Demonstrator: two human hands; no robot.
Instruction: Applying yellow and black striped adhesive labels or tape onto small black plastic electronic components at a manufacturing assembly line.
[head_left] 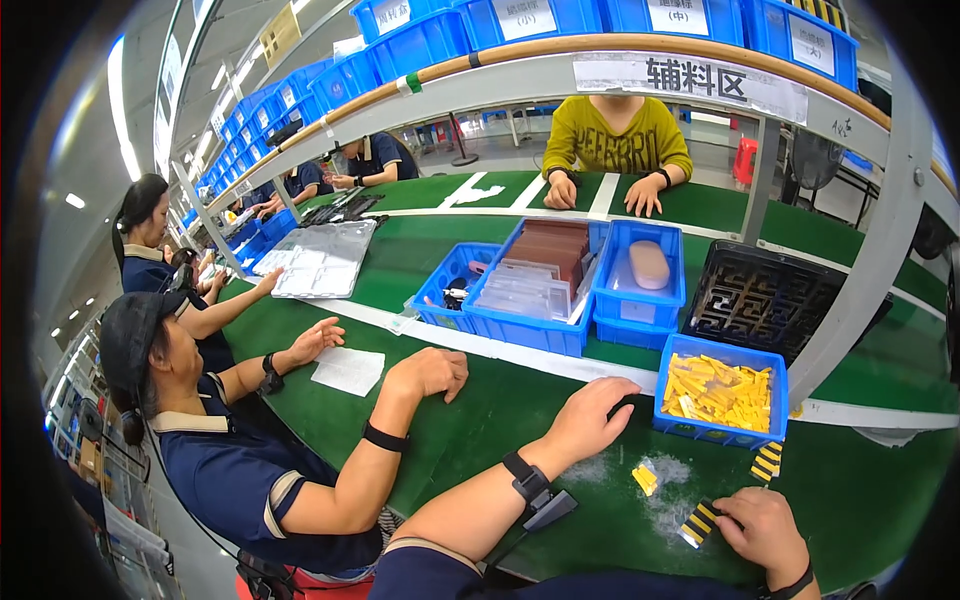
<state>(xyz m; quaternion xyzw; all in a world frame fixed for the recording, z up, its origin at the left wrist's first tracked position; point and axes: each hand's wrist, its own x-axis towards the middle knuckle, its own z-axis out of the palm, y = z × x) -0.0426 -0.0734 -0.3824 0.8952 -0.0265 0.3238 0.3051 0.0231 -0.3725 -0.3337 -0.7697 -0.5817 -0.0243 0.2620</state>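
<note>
Green tabletop [510,405] is stretching out under both hands. Well to the left of the grip, a co-worker's hand [428,372] is resting in a loose curl near a white sheet [348,370]. Next, the person's left hand [590,420] is lying palm down, beyond and to the left of the grip, its fingers bending loosely and holding nothing that is showing. Between that hand and the grip, a small yellow stack [645,481] is sitting beside a pale, dusty smear [668,518]. Then a black-and-yellow striped piece [698,523] is lying directly left of the right hand [762,528], and on this relation everything seems to be turning: its long axis is slanting from the fingertips toward the lower left, and the right hand is sitting far nearer than the left. The fingertips are touching its upper right end; whether they are pinching or merely pressing it, the view is leaving me unable to tell. Beyond the grip, a blue bin [718,434] is holding yellow strips [712,388], and by its near right corner a second striped piece [767,462] is lying
</note>
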